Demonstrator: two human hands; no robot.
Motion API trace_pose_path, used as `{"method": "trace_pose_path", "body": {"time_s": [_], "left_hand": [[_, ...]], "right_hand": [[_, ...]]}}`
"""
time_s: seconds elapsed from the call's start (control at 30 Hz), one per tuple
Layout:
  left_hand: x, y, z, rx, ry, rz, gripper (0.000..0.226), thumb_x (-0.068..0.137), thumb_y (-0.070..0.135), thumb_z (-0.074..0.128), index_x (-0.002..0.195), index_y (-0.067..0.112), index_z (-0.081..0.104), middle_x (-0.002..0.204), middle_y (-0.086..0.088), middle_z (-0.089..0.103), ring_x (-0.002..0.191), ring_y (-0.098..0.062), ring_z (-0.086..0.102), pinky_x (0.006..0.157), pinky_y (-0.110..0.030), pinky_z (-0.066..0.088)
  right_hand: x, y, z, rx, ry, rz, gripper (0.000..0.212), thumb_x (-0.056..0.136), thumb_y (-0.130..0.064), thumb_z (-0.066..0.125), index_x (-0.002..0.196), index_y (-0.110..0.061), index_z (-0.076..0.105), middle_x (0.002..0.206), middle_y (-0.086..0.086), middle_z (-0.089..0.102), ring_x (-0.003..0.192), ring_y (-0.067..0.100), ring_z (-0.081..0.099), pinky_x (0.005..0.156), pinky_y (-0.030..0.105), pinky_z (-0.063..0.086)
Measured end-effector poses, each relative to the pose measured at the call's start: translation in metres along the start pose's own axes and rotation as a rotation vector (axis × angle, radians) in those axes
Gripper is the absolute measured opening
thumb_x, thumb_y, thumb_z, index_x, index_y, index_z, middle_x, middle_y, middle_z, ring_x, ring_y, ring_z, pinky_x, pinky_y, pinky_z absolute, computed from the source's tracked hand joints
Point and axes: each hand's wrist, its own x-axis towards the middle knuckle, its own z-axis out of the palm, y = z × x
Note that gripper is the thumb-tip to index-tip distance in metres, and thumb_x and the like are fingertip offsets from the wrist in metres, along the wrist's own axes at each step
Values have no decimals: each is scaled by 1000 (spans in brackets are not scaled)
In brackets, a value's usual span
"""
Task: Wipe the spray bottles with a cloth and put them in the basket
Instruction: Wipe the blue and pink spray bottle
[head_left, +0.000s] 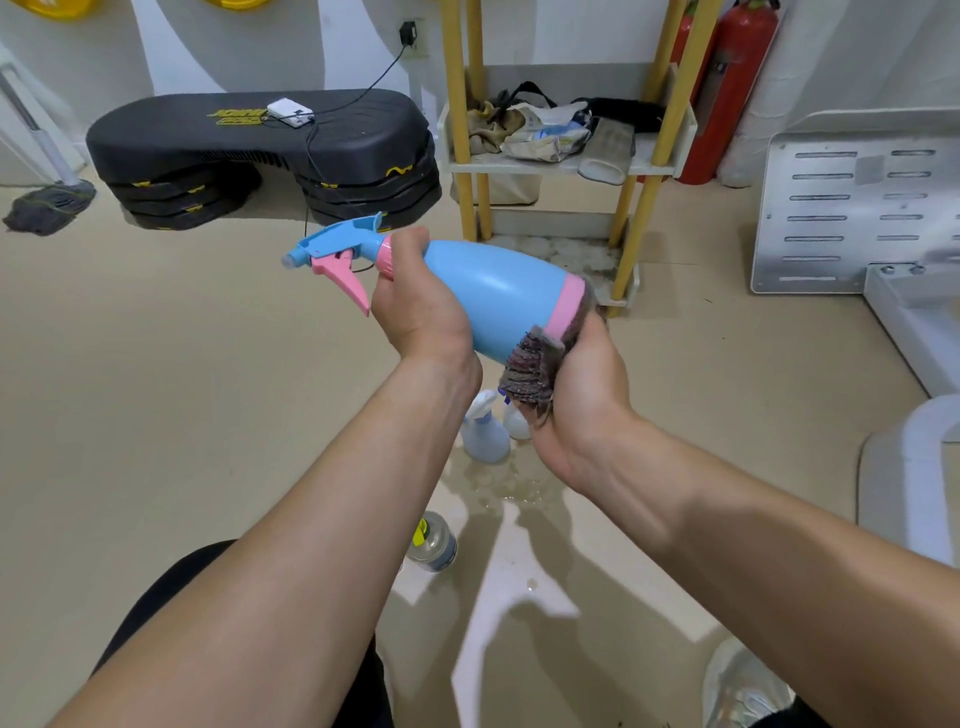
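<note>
A blue spray bottle (493, 291) with a pink trigger and pink base band lies on its side in the air, nozzle pointing left. My left hand (415, 306) grips its neck just behind the trigger. My right hand (571, 400) holds a dark striped cloth (530, 364) cupped against the bottle's base. Two white spray bottles (485, 431) stand on the floor below my hands, partly hidden by my right wrist. No basket is in view.
A small clear bottle (434, 540) stands on the wet floor near my left forearm. A yellow-posted shelf (566, 150) stands behind, black step platforms (260, 150) at the back left, a mop (47, 202) at far left, a metal rack (852, 208) at right.
</note>
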Motion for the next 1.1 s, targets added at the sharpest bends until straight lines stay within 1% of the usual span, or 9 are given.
{"method": "trace_pose_path", "body": {"time_s": [0.17,0.33,0.47,0.57,0.63,0.77,0.87,1.0,1.1], "left_hand": [[-3,-3,1,29,-196,-100,26,83,35,60,90,11,62,86,-10,74,75,-29,67,74,-39,52],[-2,1,-3,12,-434,-223,23,90,32,54,80,12,54,75,-10,67,69,-29,62,71,-34,51],[-3,4,-11,-23,-536,-232,32,94,38,50,81,9,56,80,-12,66,69,-27,61,72,-35,51],[-2,5,-13,84,-456,-129,52,87,53,53,102,4,64,97,-15,73,73,-28,65,71,-34,55],[-1,3,-13,160,-328,-81,69,68,65,63,106,8,66,102,-19,74,85,-38,70,80,-43,60],[-8,-3,-8,415,-91,8,65,69,79,59,81,16,69,91,-9,78,93,-31,74,91,-51,59],[-17,-10,-5,359,-158,-62,54,84,66,58,86,14,69,99,-15,77,96,-35,74,92,-54,58],[-19,-15,-7,223,-373,-154,68,76,62,73,114,6,70,112,-20,74,104,-38,72,97,-56,55],[-20,-16,-8,214,-443,-164,59,83,55,72,119,8,70,111,-17,75,102,-33,74,98,-50,56]], "right_hand": [[3,-19,-6,35,-56,-29,41,103,-50,41,96,-21,71,91,-1,76,86,21,72,80,31,55],[9,-38,-18,-152,-218,38,32,100,-37,46,99,-19,72,98,2,75,87,23,70,81,36,54],[6,-37,-23,-387,-430,96,34,92,-50,57,109,-23,68,97,3,73,85,23,69,79,42,56],[-1,-37,-23,-510,-498,46,46,74,-39,75,109,-11,67,95,13,73,86,28,70,86,52,59],[0,-34,-24,-548,-454,-95,29,78,-24,80,102,-12,69,93,10,75,85,26,72,81,48,62],[6,-20,-28,-722,-232,-434,46,71,-39,87,110,-27,65,102,-12,75,94,9,72,81,31,56],[8,-9,-28,-907,-110,-613,42,79,-54,74,115,-42,55,113,-20,66,105,1,63,91,25,51],[7,-14,-23,-1057,-168,-776,53,97,-61,31,139,-34,49,130,-11,62,121,11,56,102,37,44],[14,-24,-21,-1091,-174,-656,44,102,-58,31,134,-38,51,123,-15,63,112,9,58,93,31,43]]}}
